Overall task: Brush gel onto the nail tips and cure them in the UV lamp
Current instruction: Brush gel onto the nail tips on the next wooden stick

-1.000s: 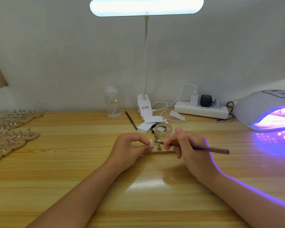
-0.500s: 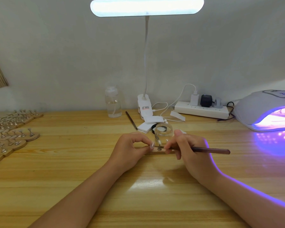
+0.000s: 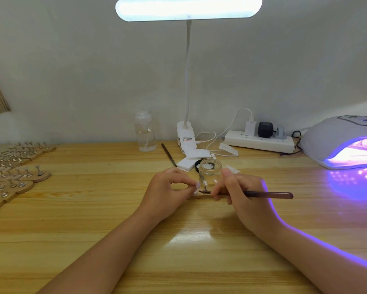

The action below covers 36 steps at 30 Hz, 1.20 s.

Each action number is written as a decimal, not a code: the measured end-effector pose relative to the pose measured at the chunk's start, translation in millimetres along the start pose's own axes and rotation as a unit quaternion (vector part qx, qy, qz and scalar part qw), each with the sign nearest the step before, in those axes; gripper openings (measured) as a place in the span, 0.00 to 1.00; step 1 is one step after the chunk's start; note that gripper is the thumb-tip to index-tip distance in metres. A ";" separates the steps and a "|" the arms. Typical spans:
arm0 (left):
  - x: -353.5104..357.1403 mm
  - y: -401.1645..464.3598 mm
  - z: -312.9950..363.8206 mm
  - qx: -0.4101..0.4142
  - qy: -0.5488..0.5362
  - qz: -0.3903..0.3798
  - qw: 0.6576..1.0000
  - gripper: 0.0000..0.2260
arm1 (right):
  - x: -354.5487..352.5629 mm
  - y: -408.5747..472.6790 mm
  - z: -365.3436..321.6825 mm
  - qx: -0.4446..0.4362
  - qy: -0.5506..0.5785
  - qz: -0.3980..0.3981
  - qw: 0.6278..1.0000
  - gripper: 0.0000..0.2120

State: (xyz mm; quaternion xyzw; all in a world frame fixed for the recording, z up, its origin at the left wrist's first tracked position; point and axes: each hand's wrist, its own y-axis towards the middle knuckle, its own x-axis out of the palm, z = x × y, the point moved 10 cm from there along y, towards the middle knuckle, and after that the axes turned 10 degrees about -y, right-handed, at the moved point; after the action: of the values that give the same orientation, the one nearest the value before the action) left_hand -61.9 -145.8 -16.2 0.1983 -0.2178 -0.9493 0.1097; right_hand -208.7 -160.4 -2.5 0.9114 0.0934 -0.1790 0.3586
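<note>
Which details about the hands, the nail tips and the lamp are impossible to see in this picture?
All in the head view:
- Bristles of the dark brown brush: too small; gel on them cannot be told.
- Small clear nail tip pinched by the left hand: too small to judge coating.
- Low wooden holder strip: partly hidden by the right hand.
- Grey domed UV lamp: cut off by the right edge.

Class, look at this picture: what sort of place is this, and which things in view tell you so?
Probably a home or small-workshop nail-art bench, not a salon. A lit UV lamp glows purple, wooden stands with nail tips are laid out in rows, and the right hand holds a gel brush.
</note>
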 end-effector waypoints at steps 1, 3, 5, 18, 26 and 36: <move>-0.3 0.0 0.1 0.000 0.001 0.001 1.000 0.09 | -1.4 0.0 -1.5 -0.008 -0.001 0.005 1.000 0.19; -1.2 -0.1 0.1 0.000 0.005 0.005 1.000 0.09 | -0.7 0.7 -6.2 -0.027 -0.035 0.001 0.999 0.17; -1.3 -0.4 0.0 -0.001 0.009 0.006 1.000 0.09 | 3.0 1.0 -5.8 -0.030 -0.056 -0.012 0.998 0.18; -1.1 -0.1 -2.5 -0.016 0.011 0.006 1.000 0.08 | -0.7 0.0 0.3 -0.009 -0.023 0.003 1.000 0.22; -0.5 -0.3 -3.9 -0.023 0.014 0.004 1.000 0.06 | -0.3 0.0 0.9 -0.003 -0.019 -0.001 1.000 0.22; 0.1 0.0 -2.8 -0.017 0.012 0.002 1.000 0.06 | 0.5 1.5 -3.8 -0.031 -0.064 0.000 0.997 0.19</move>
State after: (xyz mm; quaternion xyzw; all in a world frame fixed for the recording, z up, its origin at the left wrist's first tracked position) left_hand -60.8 -146.9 -18.5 0.2072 -0.2011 -0.9502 0.1174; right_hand -206.9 -158.8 0.8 0.8865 0.0756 -0.2338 0.3922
